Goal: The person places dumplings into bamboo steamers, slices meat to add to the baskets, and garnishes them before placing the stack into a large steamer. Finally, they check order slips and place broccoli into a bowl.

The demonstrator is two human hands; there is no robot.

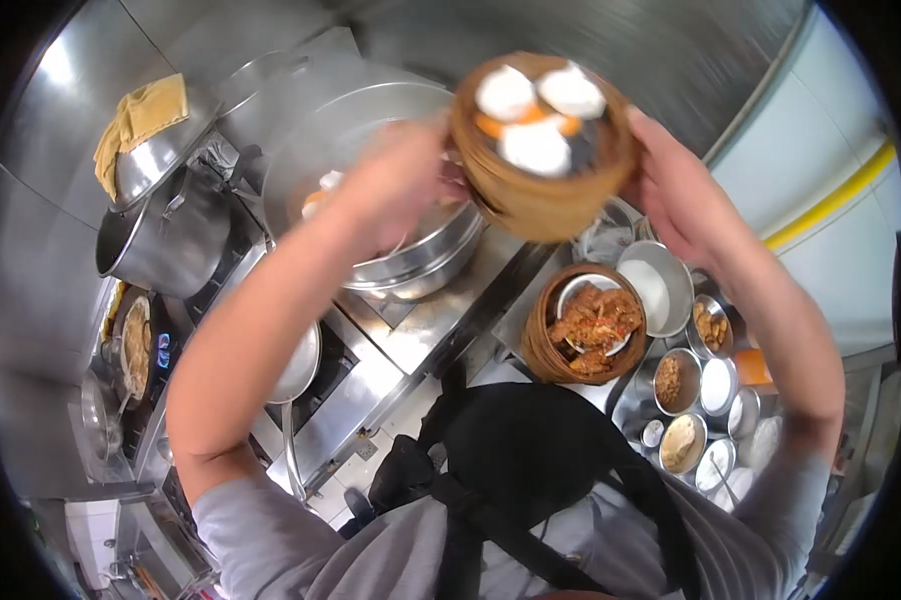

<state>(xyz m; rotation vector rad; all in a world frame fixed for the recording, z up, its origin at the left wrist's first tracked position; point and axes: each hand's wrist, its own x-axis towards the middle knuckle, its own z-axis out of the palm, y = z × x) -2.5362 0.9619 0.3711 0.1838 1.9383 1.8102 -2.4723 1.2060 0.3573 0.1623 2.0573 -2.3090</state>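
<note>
A bamboo steamer basket [545, 205] is raised in the air between my two hands, tilted towards me. Inside it sit three white buns [535, 147] with bits of orange between them. My left hand [410, 180], blurred, grips its left side; my right hand [667, 190] holds the right side, its fingers partly hidden. Beneath my left forearm is a wide metal steamer pot [440, 255], with steam over it and white and orange food [322, 190] partly showing. Below the raised basket, another bamboo steamer basket [540, 345] holds a bowl of reddish-brown braised pieces [598, 318].
On the right counter are several metal bowls of seasonings [680, 380] and a larger metal container [673, 290]. A deep pot [185, 235], a yellow cloth [150, 115], a pan of food [135, 345] and a long-handled pan [298, 375] are on the left.
</note>
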